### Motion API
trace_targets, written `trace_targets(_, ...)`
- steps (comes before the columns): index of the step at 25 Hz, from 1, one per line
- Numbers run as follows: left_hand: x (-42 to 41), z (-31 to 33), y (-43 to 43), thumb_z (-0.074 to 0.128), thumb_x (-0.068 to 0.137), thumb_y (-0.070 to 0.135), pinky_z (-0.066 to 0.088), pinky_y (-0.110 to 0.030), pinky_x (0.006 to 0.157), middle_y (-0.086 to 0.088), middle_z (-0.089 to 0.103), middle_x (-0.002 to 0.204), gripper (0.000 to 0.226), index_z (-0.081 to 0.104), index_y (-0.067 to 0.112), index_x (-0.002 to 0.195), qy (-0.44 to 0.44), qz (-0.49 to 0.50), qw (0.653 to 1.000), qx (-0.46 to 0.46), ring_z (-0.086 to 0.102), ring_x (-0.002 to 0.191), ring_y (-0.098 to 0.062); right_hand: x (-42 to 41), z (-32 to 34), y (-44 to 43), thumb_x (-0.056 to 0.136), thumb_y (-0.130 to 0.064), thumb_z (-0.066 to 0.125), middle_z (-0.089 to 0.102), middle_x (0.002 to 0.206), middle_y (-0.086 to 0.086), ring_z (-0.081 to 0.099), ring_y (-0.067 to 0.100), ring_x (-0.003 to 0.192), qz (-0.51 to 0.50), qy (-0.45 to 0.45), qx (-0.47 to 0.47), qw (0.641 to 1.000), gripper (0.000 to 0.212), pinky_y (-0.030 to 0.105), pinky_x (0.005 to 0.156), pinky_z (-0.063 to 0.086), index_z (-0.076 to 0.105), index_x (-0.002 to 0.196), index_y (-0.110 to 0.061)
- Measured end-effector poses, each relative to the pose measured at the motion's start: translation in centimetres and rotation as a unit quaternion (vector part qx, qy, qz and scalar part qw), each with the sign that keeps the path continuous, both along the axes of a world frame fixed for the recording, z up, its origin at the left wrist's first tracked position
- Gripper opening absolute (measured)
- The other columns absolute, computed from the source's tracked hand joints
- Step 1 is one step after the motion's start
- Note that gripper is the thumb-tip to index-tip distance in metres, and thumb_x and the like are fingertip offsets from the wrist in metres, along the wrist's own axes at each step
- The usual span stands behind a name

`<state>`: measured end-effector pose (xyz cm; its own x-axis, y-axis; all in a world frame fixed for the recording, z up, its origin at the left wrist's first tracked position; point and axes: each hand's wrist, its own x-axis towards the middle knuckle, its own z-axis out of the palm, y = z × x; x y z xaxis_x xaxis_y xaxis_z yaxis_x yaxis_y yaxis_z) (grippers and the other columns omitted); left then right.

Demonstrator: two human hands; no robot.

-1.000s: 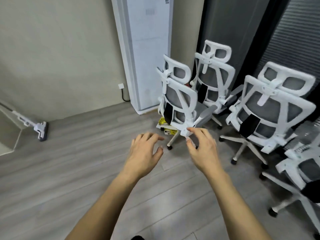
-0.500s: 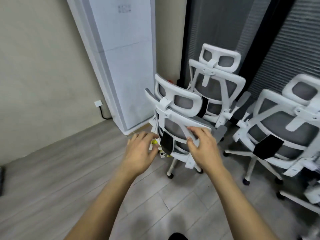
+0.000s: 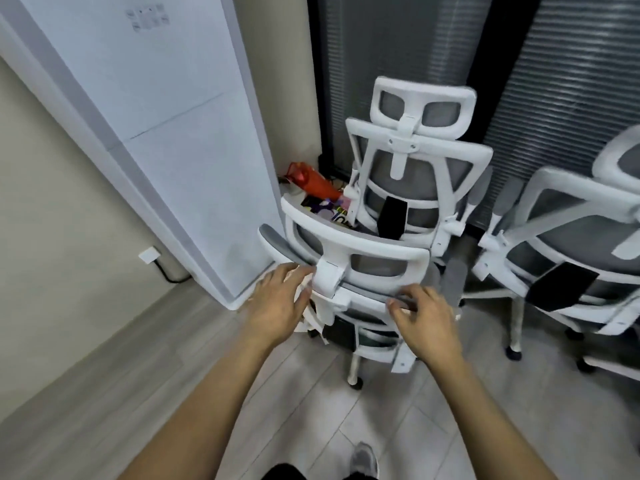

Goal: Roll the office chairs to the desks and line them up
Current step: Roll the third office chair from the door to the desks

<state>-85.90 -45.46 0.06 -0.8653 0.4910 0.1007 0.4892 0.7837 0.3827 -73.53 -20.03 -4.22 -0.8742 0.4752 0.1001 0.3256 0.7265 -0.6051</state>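
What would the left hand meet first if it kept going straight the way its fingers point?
The left hand points up and right at the nearest chair; it would likely meet the white bracket under the headrest, which its fingertips seem almost to touch already.

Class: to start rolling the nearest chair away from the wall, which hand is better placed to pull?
Probably the right hand: its fingers curl over the nearest chair backrest's top bar. The left hand lies flatter beside the headrest post.

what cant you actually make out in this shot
- Nearest chair, head view: its seat and most of its base are hidden by its own back and both hands.
- Right-hand chair: cut off by the frame edge, motion-blurred.
- Left hand: grip unclear, blurred.
- Items behind the red bottle: too small.
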Motion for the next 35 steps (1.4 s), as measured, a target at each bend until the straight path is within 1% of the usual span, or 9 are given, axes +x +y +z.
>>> trace_targets(2,-3.3,-1.5,-0.7,0.041,0.101,0.047,0.035,-0.042,0.109,0.002,0.048,0.142,0.041,0.047,0.036,0.139,-0.001,-0.010,1.000,-0.011,0.045,0.129,-0.024,-0.3,-1.5,-0.5,0.085,-0.068,0.048,0.064,0.102,-0.005,0.061,0.022,0.100,-0.016,-0.020,0.024,0.999,0.048,0.043,0.091,0.048,0.067,0.108,-0.030)
trace_targets(5,-7.7,-3.4,-1.7,0.043,0.095,0.055,0.035,-0.043,0.109,0.002,0.051,0.133,0.045,0.055,0.031,0.131,0.041,-0.058,0.997,0.001,0.048,0.125,-0.025,-0.4,-2.5,-1.3,0.082,-0.079,0.052,0.064,0.093,-0.011,0.059,0.015,0.093,-0.064,0.000,0.064,0.996,0.053,0.038,0.086,0.046,0.066,0.101,-0.032)
trace_targets(8,-10.9,-4.8,-2.7,0.059,0.091,0.058,0.037,-0.045,0.106,0.001,0.056,0.123,0.042,0.063,0.028,0.120,0.091,-0.131,0.986,0.037,0.050,0.119,-0.025,0.2,-3.1,-3.2,0.082,-0.079,0.055,0.061,0.090,-0.012,0.057,0.013,0.090,-0.115,0.014,0.090,0.989,0.054,0.034,0.085,0.044,0.067,0.101,-0.030)
trace_targets(11,-12.1,-5.8,-4.1,0.069,0.084,0.057,0.039,-0.049,0.103,-0.006,0.056,0.113,0.043,0.068,0.023,0.111,0.093,-0.173,0.978,0.077,0.051,0.112,-0.029,1.4,-2.9,-6.3,0.083,-0.078,0.052,0.059,0.092,-0.011,0.053,0.015,0.093,-0.158,0.001,0.093,0.983,0.056,0.036,0.086,0.045,0.066,0.104,-0.028)
trace_targets(13,-12.3,-6.0,-5.3,0.068,0.083,0.056,0.040,-0.056,0.101,-0.010,0.053,0.110,0.044,0.069,0.021,0.109,0.082,-0.206,0.971,0.094,0.049,0.110,-0.033,2.5,-2.8,-9.3,0.084,-0.078,0.051,0.059,0.092,-0.008,0.054,0.017,0.092,-0.193,-0.018,0.109,0.975,0.056,0.037,0.085,0.046,0.065,0.103,-0.027)
trace_targets(18,-10.8,-4.9,-6.8,0.057,0.086,0.063,0.044,-0.058,0.097,-0.012,0.054,0.104,0.050,0.071,0.019,0.104,0.079,-0.309,0.942,0.100,0.044,0.104,-0.029,7.8,-2.8,-17.8,0.085,-0.076,0.052,0.057,0.090,-0.011,0.049,0.013,0.088,-0.299,-0.006,0.116,0.947,0.054,0.033,0.083,0.042,0.064,0.100,-0.026)
trace_targets(24,-4.8,-5.3,-3.8,0.059,0.085,0.062,0.044,-0.057,0.096,-0.007,0.051,0.105,0.046,0.069,0.021,0.103,0.044,-0.453,0.880,0.137,0.045,0.105,-0.027,16.6,-2.8,-25.1,0.084,-0.075,0.054,0.057,0.094,-0.011,0.048,0.012,0.093,-0.453,-0.027,0.111,0.884,0.053,0.031,0.086,0.041,0.064,0.102,-0.026)
trace_targets(29,4.5,-5.7,1.9,0.057,0.084,0.066,0.046,-0.051,0.095,-0.007,0.053,0.105,0.048,0.069,0.024,0.104,0.018,-0.552,0.827,0.107,0.046,0.103,-0.030,25.6,-3.1,-28.9,0.085,-0.079,0.049,0.062,0.098,-0.009,0.053,0.017,0.101,-0.567,-0.011,0.119,0.815,0.061,0.037,0.094,0.044,0.067,0.104,-0.023)
trace_targets(35,20.8,-6.1,8.5,0.058,0.084,0.069,0.045,-0.045,0.099,-0.003,0.048,0.113,0.050,0.066,0.027,0.109,-0.032,-0.655,0.750,0.082,0.044,0.112,-0.026,38.4,-4.0,-30.8,0.081,-0.072,0.059,0.060,0.120,0.001,0.052,0.023,0.120,-0.711,0.036,0.114,0.693,0.066,0.040,0.104,0.044,0.073,0.114,-0.017)
